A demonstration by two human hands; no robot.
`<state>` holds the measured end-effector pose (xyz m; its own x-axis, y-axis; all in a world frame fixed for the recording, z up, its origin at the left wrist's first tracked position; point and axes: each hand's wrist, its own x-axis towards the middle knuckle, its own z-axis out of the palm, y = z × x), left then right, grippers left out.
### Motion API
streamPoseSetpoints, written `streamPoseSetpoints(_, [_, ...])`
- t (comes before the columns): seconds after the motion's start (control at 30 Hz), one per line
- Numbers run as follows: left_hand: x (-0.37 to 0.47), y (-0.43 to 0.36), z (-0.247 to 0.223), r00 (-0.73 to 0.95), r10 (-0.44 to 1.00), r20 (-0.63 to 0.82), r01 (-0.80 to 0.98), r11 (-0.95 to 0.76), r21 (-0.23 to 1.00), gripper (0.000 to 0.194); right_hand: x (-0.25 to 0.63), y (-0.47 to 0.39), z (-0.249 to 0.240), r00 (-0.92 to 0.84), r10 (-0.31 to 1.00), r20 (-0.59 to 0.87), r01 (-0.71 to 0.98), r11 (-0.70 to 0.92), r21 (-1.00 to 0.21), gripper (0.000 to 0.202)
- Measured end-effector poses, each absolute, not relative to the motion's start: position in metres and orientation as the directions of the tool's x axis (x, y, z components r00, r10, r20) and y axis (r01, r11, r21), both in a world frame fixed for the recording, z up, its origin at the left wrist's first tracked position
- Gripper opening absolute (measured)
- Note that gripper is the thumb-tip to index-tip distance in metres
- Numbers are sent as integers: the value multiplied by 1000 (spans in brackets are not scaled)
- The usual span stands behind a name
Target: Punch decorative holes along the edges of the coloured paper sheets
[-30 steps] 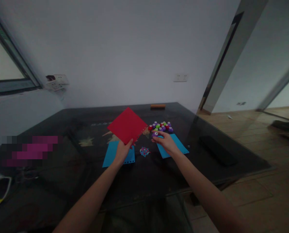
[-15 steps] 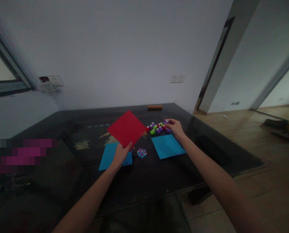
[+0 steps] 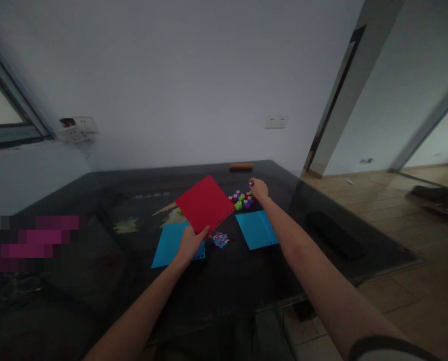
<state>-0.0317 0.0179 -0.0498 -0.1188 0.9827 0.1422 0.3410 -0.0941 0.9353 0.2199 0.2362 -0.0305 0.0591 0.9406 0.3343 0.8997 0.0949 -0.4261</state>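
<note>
My left hand point(image 3: 191, 242) grips the lower corner of a red sheet point(image 3: 204, 203), which is tilted above the table and has holes along one edge. Under that hand lies a blue sheet point(image 3: 165, 246). My right hand point(image 3: 259, 189) is closed on a small purple toy with an eye point(image 3: 251, 184), over the right end of a cluster of purple, green and red toys point(image 3: 239, 204). A second blue sheet point(image 3: 256, 229) lies in front of the cluster, partly behind my right forearm. Between the blue sheets is a small pile of pink, blue and white bits point(image 3: 220, 239).
The dark table point(image 3: 216, 288) stands against a wall. At its back edge lies a brown cylinder point(image 3: 241, 166). A long black object point(image 3: 333, 234) lies at the right. Something green shows beside the red sheet's left edge.
My right hand has moved left over the toy cluster, with a purple toy in its fingers. The red sheet and my left hand have shifted slightly right.
</note>
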Motion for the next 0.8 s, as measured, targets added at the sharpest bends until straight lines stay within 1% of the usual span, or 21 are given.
streamPoseSetpoints(0.2, [-29,14,-45,-109,987,118,352,-73,933,28,205,251,-34,-5,960,280,920,114,-376,26])
streamPoseSetpoints(0.4, [-25,10,-39,-107,989,97,324,-58,944,26,203,260,-36,34,985,171,927,33,-375,22])
streamPoseSetpoints(0.53, [-24,10,-38,-104,991,83,295,-49,954,24,204,263,-34,43,992,123,927,6,-375,23])
streamPoseSetpoints(0.7, [-24,10,-37,-94,993,76,313,-43,949,22,204,260,-29,19,994,109,922,25,-387,24])
streamPoseSetpoints(0.8, [-25,12,-41,-84,992,98,315,-67,947,22,205,254,-25,2,991,137,910,55,-411,21])
